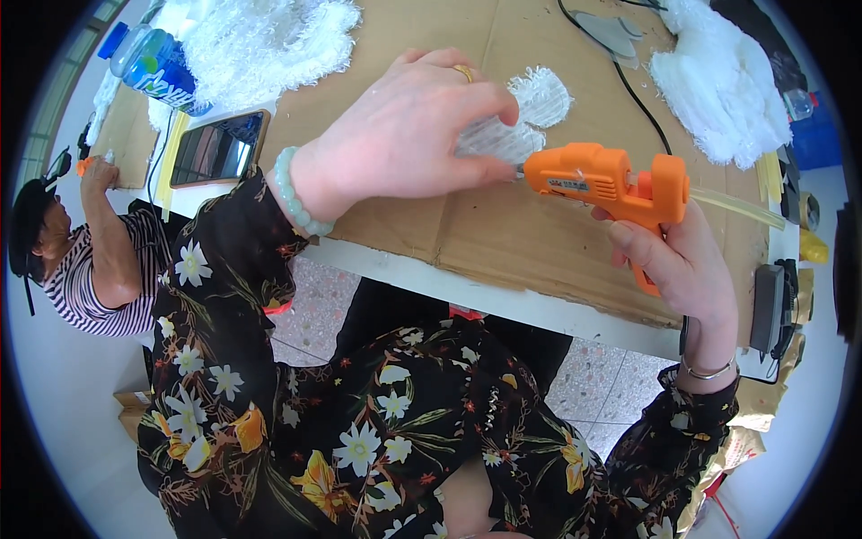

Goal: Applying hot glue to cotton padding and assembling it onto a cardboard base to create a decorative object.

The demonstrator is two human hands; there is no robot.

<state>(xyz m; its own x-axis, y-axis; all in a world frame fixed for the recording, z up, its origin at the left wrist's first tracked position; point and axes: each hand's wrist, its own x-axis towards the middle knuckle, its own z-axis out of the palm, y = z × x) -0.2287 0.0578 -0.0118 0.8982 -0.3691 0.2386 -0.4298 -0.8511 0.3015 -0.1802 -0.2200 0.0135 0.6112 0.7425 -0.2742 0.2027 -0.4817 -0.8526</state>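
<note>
My right hand (pixel 678 260) grips the handle of an orange hot glue gun (pixel 584 172), its nozzle pointing left. A pale glue stick (pixel 736 208) sticks out of the gun's back. My left hand (pixel 395 135) reaches in from the left, thumb and forefinger curled about the edges of a white fuzzy-edged fabric piece (pixel 503 139) with rounded lobes. The nozzle tip is right beside my left thumb. The palm covers part of the fabric, and its other fingers are partly hidden. Brown cardboard (pixel 557 256) lies beneath.
A phone (pixel 217 151), a blue-labelled bottle (pixel 154 67) and a white fluffy pile (pixel 269 49) are at left. Another fluffy pile (pixel 718 85), a black cable (pixel 637 99) and grey flat pieces (pixel 606 38) lie at right. A co-worker (pixel 103 260) sits at far left.
</note>
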